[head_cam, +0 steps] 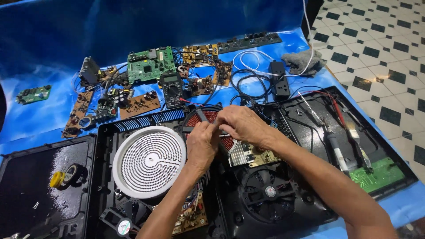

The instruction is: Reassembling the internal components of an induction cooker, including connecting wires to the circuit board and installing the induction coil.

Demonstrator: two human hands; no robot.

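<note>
Both hands meet over the red copper coil (208, 118) set in the opened black cooker base (248, 208). The left hand (202, 145) is curled, its fingertips pinched on something small at the coil's edge; what that is cannot be made out. The right hand (241, 124) lies across the coil with its fingers bent, touching the coil, but whether its grip is closed on anything cannot be told. The hands hide much of the coil. Just left sits a white round heater plate (149, 161). A soldering iron (333, 146) rests at right.
</note>
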